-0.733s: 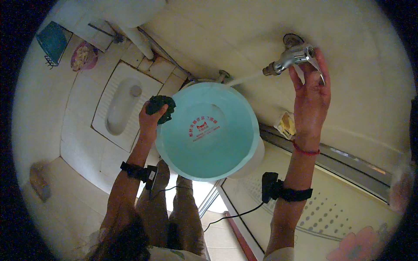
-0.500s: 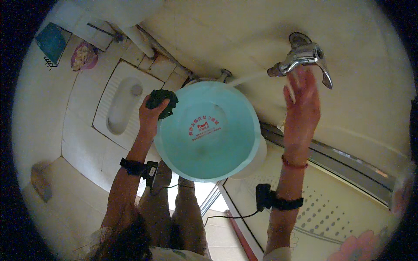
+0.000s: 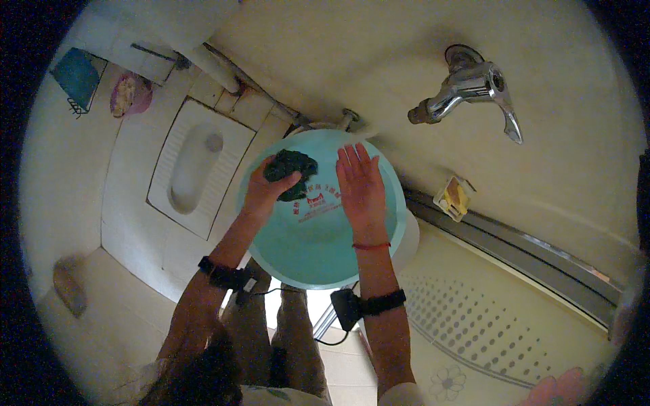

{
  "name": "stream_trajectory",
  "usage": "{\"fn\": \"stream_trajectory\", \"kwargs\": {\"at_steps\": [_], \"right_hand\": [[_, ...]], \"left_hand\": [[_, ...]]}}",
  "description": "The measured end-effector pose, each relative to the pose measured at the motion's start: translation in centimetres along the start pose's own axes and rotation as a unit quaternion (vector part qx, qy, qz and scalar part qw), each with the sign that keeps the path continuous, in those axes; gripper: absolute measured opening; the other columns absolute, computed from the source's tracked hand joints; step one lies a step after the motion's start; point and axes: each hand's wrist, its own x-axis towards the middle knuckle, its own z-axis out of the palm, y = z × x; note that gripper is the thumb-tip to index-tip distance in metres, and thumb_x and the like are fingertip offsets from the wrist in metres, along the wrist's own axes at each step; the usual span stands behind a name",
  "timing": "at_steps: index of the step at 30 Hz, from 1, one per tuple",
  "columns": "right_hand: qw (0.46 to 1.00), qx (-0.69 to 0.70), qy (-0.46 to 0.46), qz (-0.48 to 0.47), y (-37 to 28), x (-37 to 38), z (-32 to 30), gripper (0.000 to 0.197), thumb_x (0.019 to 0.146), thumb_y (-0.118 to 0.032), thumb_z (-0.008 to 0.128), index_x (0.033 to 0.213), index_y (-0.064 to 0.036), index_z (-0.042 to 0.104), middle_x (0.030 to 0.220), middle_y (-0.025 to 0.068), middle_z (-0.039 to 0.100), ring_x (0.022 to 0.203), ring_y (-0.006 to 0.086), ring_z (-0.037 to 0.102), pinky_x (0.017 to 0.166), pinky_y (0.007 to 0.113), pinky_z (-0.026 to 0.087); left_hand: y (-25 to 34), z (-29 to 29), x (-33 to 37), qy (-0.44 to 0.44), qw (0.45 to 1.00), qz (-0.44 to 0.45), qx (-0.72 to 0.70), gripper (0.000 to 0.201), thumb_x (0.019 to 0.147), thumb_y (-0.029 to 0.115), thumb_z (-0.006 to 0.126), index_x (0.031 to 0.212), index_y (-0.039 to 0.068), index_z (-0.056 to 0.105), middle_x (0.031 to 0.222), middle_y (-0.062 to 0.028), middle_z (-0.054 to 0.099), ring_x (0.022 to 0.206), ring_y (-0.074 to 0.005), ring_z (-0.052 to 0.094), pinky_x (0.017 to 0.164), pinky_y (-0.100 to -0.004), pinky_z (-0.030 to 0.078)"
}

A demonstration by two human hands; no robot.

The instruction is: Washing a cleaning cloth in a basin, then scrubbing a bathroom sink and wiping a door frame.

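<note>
A dark green crumpled bundle, perhaps cloth or mesh, sits in my left hand over the left part of a light turquoise basin. Thumb and fingers close around it. My right hand is held over the basin's right side, palm up, fingers stretched out with nothing in them. On the wall, up to the right and apart from both hands, is a chrome tap with a lever handle. Its spout points left; only a faint pale streak shows near the basin's far rim.
A squat toilet is set in the tiled floor at left, with a pink basket and a teal dustpan-like item beyond it. Right of the basin, a small soap holder hangs by a metal rail. Pipes run along the far wall.
My right hand has left the tap and come down leftward over the basin. The stream from the spout has stopped. My left hand has carried the green bundle rightward over the basin.
</note>
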Motion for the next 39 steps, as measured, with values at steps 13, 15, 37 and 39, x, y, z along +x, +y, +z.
{"fn": "stream_trajectory", "kwargs": {"at_steps": [13,15,37,39], "right_hand": [[0.927,-0.349,0.126,-0.058,5.2,-1.0,-1.4,0.035,0.088,-0.023,0.065,0.110,0.0038,0.058,0.097,0.0054,0.063,0.091,0.0127,0.059,0.082,0.026,0.047],[0.937,-0.336,0.084,-0.038,5.6,0.2,-2.4,0.037,0.087,-0.021,0.065,0.112,0.0042,0.057,0.100,0.0061,0.062,0.091,0.0139,0.059,0.082,0.028,0.047],[0.267,-0.895,-0.270,-0.233,15.2,0.6,-10.8,0.047,0.078,-0.013,0.060,0.125,-0.0094,0.054,0.119,0.0157,0.055,0.112,0.0335,0.051,0.095,0.052,0.041],[0.313,-0.902,-0.230,-0.187,14.5,6.1,-15.6,0.037,0.083,-0.011,0.052,0.119,-0.0109,0.059,0.119,0.0148,0.055,0.112,0.0324,0.051,0.093,0.051,0.042]], "left_hand": [[-6.2,0.6,6.3,-0.057,0.952,-0.153,-0.258,0.040,0.093,0.042,0.051,0.105,0.006,0.062,0.098,-0.0058,0.067,0.084,-0.0177,0.064,0.077,-0.0331,0.052],[-7.2,0.7,7.0,-0.052,0.953,-0.136,-0.265,0.034,0.093,0.036,0.050,0.104,0.007,0.063,0.097,-0.0065,0.067,0.083,-0.0181,0.065,0.077,-0.0336,0.052],[-4.2,-12.4,-2.5,0.074,0.851,0.132,0.503,0.071,0.072,0.009,0.069,0.137,0.005,0.042,0.117,-0.0186,0.056,0.104,-0.0334,0.057,0.091,-0.0413,0.046],[-5.7,-11.7,-2.0,0.079,0.858,0.160,0.481,0.069,0.072,0.008,0.067,0.137,0.005,0.042,0.118,-0.0180,0.056,0.103,-0.0314,0.058,0.090,-0.0398,0.047]]}}
